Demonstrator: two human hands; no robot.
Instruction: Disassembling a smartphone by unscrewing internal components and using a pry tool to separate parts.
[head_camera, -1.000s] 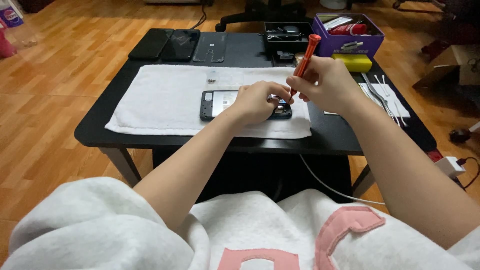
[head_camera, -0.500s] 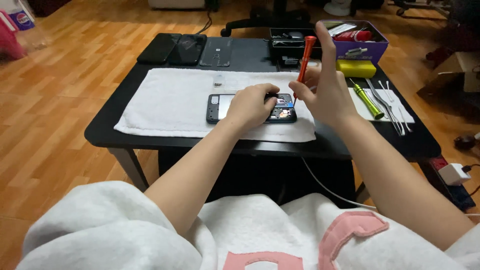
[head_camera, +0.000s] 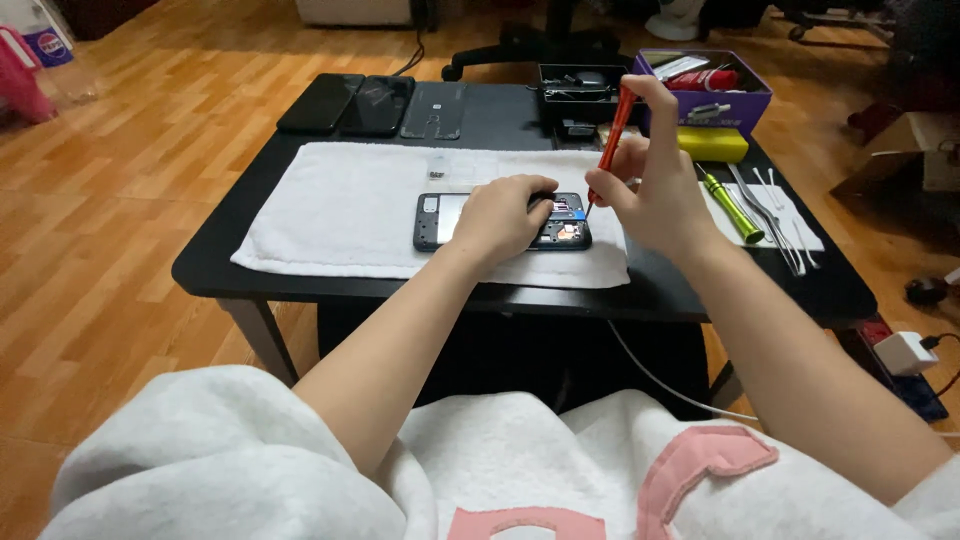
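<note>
Head view: left hand (head_camera: 500, 215) flat on opened phone (head_camera: 500, 222), fingers spread, pinning it to white towel (head_camera: 340, 210) on desk (head_camera: 210, 265). Right hand (head_camera: 655, 195) fingers pinched round red screwdriver (head_camera: 610, 140), tip angled at phone's right end.

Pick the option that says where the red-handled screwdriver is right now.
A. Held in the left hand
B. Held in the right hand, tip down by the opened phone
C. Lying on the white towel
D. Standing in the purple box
B: the right hand grips the red-handled screwdriver with its tip by the opened phone, while the left hand rests on that phone.
</note>
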